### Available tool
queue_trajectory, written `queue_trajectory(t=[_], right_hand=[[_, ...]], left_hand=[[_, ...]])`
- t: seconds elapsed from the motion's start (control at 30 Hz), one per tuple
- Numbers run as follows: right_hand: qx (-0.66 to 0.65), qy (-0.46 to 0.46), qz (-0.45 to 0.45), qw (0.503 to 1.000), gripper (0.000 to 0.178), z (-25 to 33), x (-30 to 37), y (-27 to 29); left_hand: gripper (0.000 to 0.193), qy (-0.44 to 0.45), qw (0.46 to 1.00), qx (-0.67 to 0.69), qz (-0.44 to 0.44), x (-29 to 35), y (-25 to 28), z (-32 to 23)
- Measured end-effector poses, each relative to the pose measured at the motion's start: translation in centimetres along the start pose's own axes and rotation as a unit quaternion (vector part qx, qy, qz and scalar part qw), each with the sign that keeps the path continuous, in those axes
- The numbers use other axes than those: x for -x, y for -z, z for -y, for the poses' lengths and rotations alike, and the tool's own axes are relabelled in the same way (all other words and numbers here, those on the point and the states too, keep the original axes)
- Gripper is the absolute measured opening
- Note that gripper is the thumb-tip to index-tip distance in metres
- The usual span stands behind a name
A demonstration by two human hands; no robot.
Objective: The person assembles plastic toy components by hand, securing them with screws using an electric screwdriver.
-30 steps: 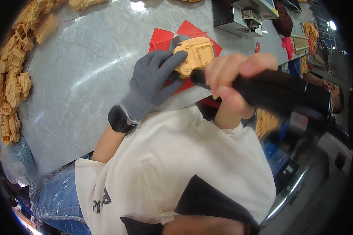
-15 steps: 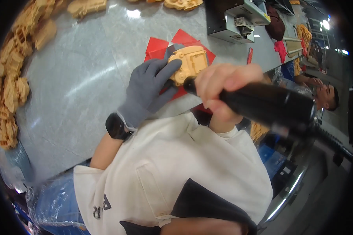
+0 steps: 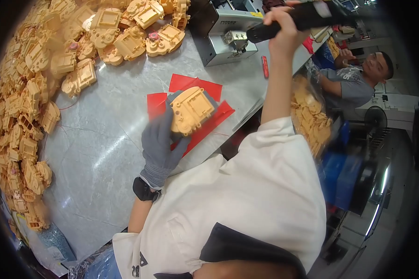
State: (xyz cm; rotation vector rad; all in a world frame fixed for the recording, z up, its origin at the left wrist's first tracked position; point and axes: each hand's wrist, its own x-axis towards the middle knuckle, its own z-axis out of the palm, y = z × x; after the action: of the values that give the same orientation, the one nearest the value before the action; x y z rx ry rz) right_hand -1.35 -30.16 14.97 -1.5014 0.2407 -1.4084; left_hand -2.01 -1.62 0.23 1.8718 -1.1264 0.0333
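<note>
My left hand [image 3: 159, 142], in a grey glove, grips the left side of a pale orange plastic housing [image 3: 193, 110]. The housing lies face up over a grey piece edged with red strips [image 3: 205, 85] on the bench. My bare right hand [image 3: 284, 35] is wrapped round a black electric screwdriver [image 3: 307, 19] at the far right. Its tip end is beside the metal block [image 3: 236, 38] on the front of a grey and black box-shaped machine [image 3: 209, 44]; whether they touch I cannot tell.
Many similar orange housings [image 3: 32, 144] are heaped along the left and far sides of the grey bench [image 3: 93, 135]. A small red object [image 3: 265, 67] lies right of the machine. Beyond the bench's right edge, a person [image 3: 358, 79] sits near a bag of orange parts [image 3: 307, 116].
My right hand has lifted the screwdriver away from the housing, up and across to the machine. My left hand still holds the housing. The view has shifted, showing more of the heap.
</note>
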Motion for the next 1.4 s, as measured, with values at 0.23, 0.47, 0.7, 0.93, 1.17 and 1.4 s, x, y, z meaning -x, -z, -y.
queue_trajectory(t=[0.23,0.47,0.7,0.93,1.17,1.4], right_hand=[[-0.075,-0.130,0.116,0.982,0.030,-0.1,3.1,2.8],[-0.281,-0.110,0.327,0.896,0.043,5.5,8.8,0.0],[-0.365,-0.175,0.361,0.840,0.044,4.8,11.6,-2.2],[-0.374,-0.194,0.346,0.839,0.042,5.1,12.4,-3.2],[-0.370,-0.217,0.332,0.840,0.040,5.2,12.6,-3.3],[-0.367,-0.220,0.325,0.844,0.039,5.1,12.4,-3.2]], left_hand=[[0.081,0.057,0.998,0.004,0.032,-0.1,0.7,0.2],[0.080,0.051,0.997,0.045,0.031,-0.2,1.1,0.2],[0.057,0.009,0.995,0.055,-0.087,0.0,1.6,0.2],[0.033,0.018,0.993,0.002,-0.113,0.2,2.8,-0.4],[0.026,0.014,0.994,0.003,-0.111,0.6,2.7,-0.1],[0.027,0.018,0.993,0.009,-0.117,0.6,2.5,-0.1]])
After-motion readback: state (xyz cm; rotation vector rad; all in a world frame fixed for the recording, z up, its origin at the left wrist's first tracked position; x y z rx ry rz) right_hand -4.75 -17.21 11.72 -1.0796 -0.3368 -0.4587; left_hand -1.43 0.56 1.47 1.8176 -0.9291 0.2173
